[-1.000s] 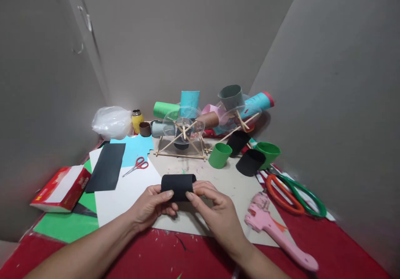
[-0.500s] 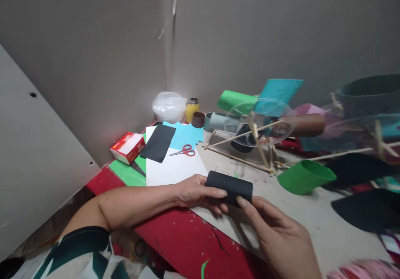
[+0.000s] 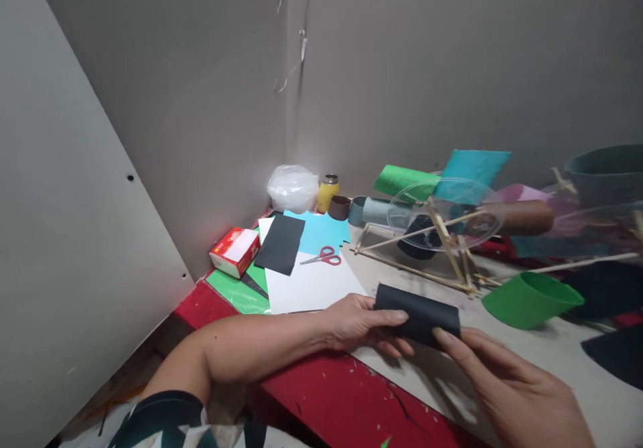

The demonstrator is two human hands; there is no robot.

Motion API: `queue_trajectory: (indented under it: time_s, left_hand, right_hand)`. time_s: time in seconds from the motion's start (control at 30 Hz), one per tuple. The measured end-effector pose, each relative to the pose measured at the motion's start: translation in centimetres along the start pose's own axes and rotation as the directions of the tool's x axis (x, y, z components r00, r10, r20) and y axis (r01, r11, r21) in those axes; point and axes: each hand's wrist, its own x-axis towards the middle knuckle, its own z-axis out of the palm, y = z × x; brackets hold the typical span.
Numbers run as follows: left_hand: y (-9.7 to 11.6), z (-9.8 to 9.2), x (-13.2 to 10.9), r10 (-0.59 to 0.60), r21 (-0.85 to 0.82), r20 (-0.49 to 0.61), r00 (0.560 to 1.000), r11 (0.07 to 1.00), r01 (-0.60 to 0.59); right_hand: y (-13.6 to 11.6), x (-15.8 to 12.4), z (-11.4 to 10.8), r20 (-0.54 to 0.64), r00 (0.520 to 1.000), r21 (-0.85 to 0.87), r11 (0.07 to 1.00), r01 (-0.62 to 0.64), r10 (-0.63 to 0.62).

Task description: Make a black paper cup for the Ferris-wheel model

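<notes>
Both hands hold a black paper roll just above the beige board. My left hand grips its left end, thumb on top. My right hand pinches its right end with the thumb. Behind the roll stands a wheel model of wooden sticks with clear discs and coloured paper tubes. A green paper cup lies on its side to the right of the roll.
To the left lie white, blue, green and black paper sheets, small red scissors and a red box. A plastic bag and a yellow jar stand in the corner of grey walls. Black paper shapes lie at right.
The view has swung left and moved closer to the table. Both hands keep the same hold on the black roll; the pink glue gun and large scissors have left the view.
</notes>
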Motion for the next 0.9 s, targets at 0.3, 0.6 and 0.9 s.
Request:
queue_trajectory:
  time_s: [0.3, 0.6, 0.9]
  left_hand:
    - [0.8, 0.8, -1.1, 0.12, 0.181, -0.073, 0.99, 0.978, -0.105]
    - [1.2, 1.1, -1.8, 0.148, 0.303, -0.062, 0.987, 0.945, -0.123]
    - [1.8, 0.5, -1.2, 0.19, 0.328, -0.082, 0.978, 0.932, -0.154]
  right_hand:
    - [-1.6, -0.2, 0.7, -0.075, 0.985, 0.065, 0.986, -0.153, 0.158]
    - [-1.4, -0.5, 0.3, -0.104, 0.994, 0.151, 0.988, -0.013, 0.029]
    - [-1.3, -0.4, 0.1, -0.125, 0.992, 0.211, 0.976, 0.05, -0.023]
